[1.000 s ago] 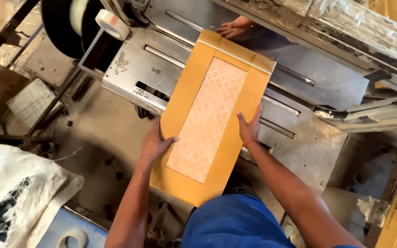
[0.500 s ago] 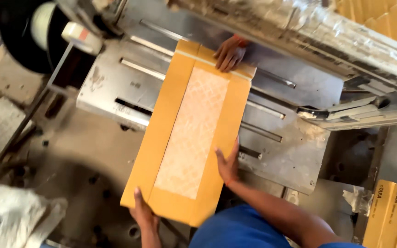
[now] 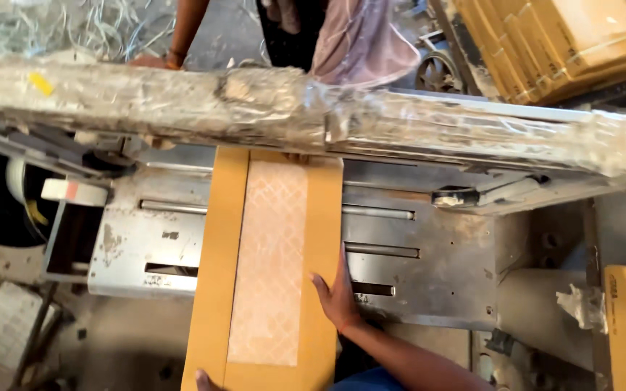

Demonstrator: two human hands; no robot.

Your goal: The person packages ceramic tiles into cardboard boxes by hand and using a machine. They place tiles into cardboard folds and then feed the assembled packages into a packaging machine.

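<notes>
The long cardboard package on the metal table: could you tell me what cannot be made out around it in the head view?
- Far end of the cardboard package: hidden under the plastic-wrapped beam.
- Left hand: cut off by the bottom edge; grip unclear.
- Right hand: palm against the package's side, underside hidden.
- The other person: hands hidden behind the beam.

A long, flat cardboard package in yellow-brown lies lengthwise from six toward twelve o'clock. Down its middle runs a pale pinkish panel with a diamond lattice pattern, flanked by plain side flaps. Its twelve o'clock end is hidden; its six o'clock end runs out of view.
</notes>
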